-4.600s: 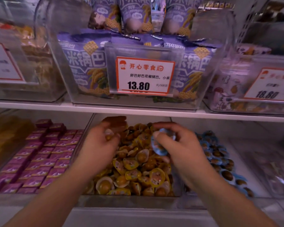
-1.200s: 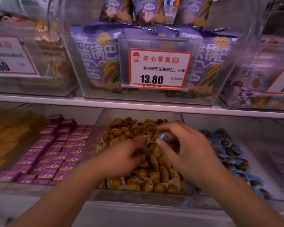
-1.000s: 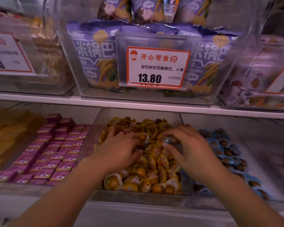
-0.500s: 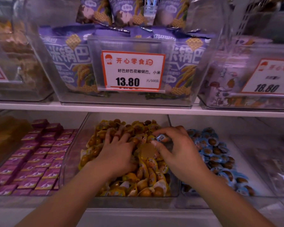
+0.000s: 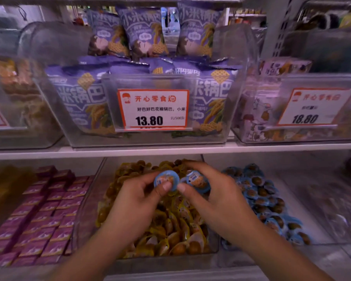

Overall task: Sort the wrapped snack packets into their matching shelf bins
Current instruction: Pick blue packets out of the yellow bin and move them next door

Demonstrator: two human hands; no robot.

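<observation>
**Head view: two blue packets lifted over the yellow bin**

I am seeing my left hand (image 5: pixel 138 197) pinching a round blue packet (image 5: pixel 166 180) between thumb and fingers, holding it up above the middle bin (image 5: pixel 85 209) on the lower shelf. My right hand (image 5: pixel 217 191) is gripping a second blue packet (image 5: pixel 198 180) the same way, its fingers curling over the top and the thumb pressing from below. The two packets are sitting just beside each other, nearly touching, with both thumbs almost meeting under them.

The middle bin below is holding a heap of yellow packets (image 5: pixel 174 234). The bin to its right is carrying the matching blue packets (image 5: pixel 265 201), and the one to its left is showing rows of purple packets (image 5: pixel 43 226). On the upper shelf (image 5: pixel 170 150) a clear tub of purple bags (image 5: pixel 83 98) is standing behind a price tag (image 5: pixel 153 108) reading 13.80.
</observation>
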